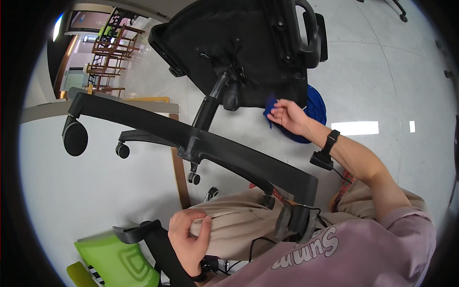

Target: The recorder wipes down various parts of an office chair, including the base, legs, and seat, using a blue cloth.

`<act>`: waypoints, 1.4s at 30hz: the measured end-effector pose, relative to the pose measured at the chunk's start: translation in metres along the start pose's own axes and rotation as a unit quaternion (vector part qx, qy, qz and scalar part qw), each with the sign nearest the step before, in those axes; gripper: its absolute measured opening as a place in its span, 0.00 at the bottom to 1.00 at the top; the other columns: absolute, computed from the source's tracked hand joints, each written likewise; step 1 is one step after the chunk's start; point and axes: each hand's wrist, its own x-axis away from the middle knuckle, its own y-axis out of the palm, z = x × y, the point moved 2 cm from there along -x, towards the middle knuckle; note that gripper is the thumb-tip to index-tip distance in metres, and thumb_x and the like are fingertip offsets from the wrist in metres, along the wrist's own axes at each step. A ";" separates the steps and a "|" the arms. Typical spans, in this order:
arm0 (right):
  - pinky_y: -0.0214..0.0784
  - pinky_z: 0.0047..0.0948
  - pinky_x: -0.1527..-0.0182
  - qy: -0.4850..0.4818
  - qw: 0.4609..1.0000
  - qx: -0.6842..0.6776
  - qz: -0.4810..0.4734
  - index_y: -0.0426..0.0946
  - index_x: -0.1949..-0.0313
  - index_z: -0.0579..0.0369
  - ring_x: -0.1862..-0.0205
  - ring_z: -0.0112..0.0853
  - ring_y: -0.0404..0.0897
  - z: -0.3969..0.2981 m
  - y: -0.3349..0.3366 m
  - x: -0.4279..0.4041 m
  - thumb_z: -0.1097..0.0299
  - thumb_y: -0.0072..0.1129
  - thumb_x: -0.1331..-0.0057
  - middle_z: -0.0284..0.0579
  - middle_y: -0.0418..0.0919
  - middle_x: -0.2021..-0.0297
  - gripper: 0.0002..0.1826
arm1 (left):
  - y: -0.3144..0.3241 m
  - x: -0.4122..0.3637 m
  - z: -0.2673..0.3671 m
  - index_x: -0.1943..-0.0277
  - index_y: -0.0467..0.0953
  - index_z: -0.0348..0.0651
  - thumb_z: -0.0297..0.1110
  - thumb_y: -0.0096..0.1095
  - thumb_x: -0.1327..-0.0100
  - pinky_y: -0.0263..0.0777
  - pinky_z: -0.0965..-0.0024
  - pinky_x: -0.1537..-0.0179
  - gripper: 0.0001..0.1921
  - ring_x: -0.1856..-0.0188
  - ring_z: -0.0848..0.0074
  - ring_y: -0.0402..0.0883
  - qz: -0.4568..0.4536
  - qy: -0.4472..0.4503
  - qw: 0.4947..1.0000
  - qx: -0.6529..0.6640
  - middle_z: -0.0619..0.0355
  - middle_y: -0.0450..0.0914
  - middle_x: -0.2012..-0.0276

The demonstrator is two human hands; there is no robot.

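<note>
An overturned or tipped black office chair fills the middle, its seat underside (247, 39) at the top and its five-star base (193, 143) crossing before me. My right hand (288, 116) pinches a blue cloth (270, 110) just beneath the seat's edge. Behind that wrist, on the floor, is a round blue container (316, 107), partly hidden by seat and arm. My left hand (190, 233) rests on my bent knee, thumb apart, holding nothing. A grey, dusty-looking caster (304, 224) at one base end is close to my lap.
A white tabletop or panel (100, 172) spans the left. At lower left are a green cushion (118, 258) and a black armrest (136, 231). Cables (251, 247) run near my lap. Wooden stools (111, 53) stand in the far background. Other chair casters (403, 17) show at top right.
</note>
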 end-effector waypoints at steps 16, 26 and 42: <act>0.79 0.32 0.58 -0.278 0.752 0.595 0.056 0.63 0.17 0.37 0.74 0.31 0.78 -0.023 0.063 -0.080 0.62 0.58 0.21 0.38 0.79 0.77 0.35 | -0.001 0.002 -0.007 0.62 0.86 0.38 0.25 0.78 0.40 0.76 0.62 0.45 0.06 0.54 0.60 0.89 -0.006 -0.042 0.999 -0.008 0.53 0.91 0.60; 0.81 0.50 0.58 -0.301 0.528 0.782 0.139 0.57 0.17 0.27 0.67 0.53 0.88 -0.006 0.036 -0.042 0.45 0.70 0.29 0.54 0.86 0.73 0.46 | 0.009 -0.027 -0.014 0.62 0.85 0.33 0.20 0.73 0.38 0.76 0.64 0.45 0.03 0.55 0.63 0.87 -0.039 -0.031 0.999 0.000 0.50 0.90 0.60; 0.81 0.45 0.61 -0.429 0.574 0.673 0.182 0.91 0.47 0.43 0.64 0.47 0.88 0.021 -0.066 -0.036 0.60 0.64 0.25 0.50 0.90 0.62 0.13 | -0.004 -0.022 0.016 0.55 0.87 0.40 0.25 0.74 0.30 0.76 0.67 0.58 0.03 0.59 0.65 0.87 -0.073 -0.031 0.996 -0.031 0.50 0.89 0.59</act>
